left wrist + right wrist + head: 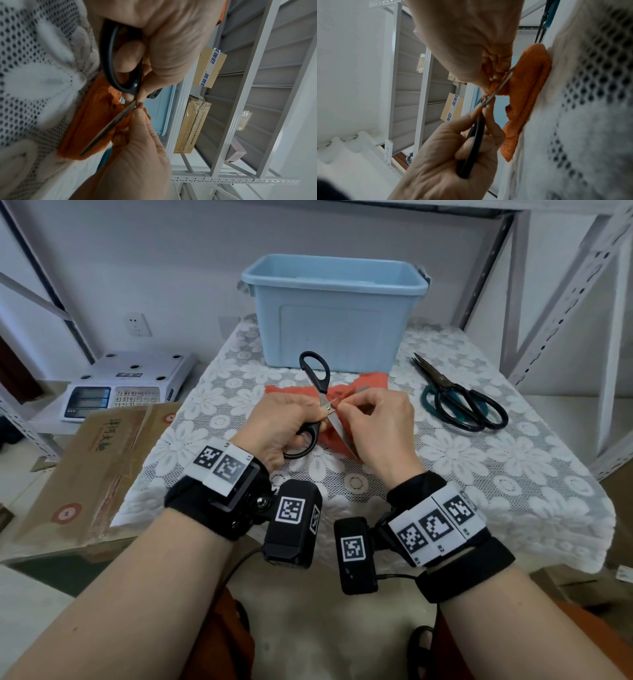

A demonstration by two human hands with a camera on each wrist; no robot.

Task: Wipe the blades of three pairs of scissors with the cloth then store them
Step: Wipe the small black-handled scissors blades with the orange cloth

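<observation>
- The lace-covered tabletop (496,474) carries a blue bin (335,313) at the back.
- An orange cloth (284,392) lies before the bin.
- Two more scissors (459,395) lie right of it.
- The left hand (281,426) grips the black-handled scissors (315,378), spread open above the cloth.
- The right hand (380,426) pinches cloth around one blade.

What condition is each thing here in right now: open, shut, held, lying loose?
Black scissors: blades spread open, held.
Left hand: grips a black handle loop.
Right hand: pinches the orange cloth around one blade.
Two scissors on the right: lying on the table, untouched.
Blue bin: lid off, contents not visible.
Scale: display blank.
</observation>
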